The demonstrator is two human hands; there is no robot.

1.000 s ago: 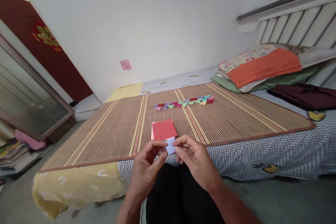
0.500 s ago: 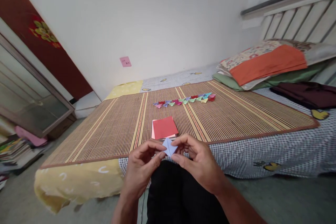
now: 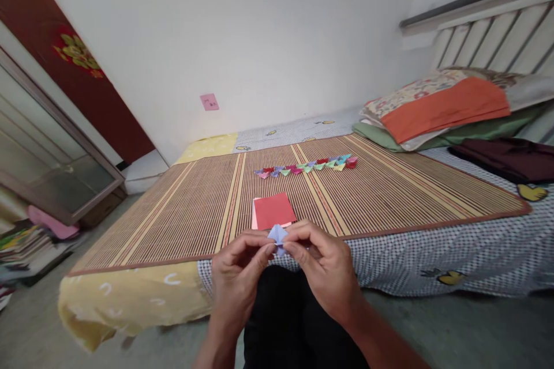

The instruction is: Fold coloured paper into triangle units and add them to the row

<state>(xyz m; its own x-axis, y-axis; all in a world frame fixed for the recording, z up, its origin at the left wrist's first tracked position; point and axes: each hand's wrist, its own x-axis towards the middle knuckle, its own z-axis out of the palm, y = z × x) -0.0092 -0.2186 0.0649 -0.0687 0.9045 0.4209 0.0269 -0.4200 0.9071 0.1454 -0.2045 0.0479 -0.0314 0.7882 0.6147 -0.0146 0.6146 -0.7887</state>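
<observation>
A small light-blue folded paper is pinched between my two hands just past the bed's front edge. My left hand grips its left side with thumb and index finger. On the opposite side, my right hand holds it the same way, thumbs facing each other. Its middle is creased, and the lower part is partly hidden by my fingertips. Just beyond lies a stack of square paper sheets, a red one on top and pale pink beneath. Farther back, several small folded paper pieces in many colours lie in rows.
A striped woven mat covers the bed, over checked and yellow bedding. Pillows and a dark folded cloth lie at the right. A pink card is on the wall. Books are stacked on the left.
The light-blue paper was a flat diamond; now it is bent across the middle, its lower part folding between my thumbs. My fingers have drawn closer together.
</observation>
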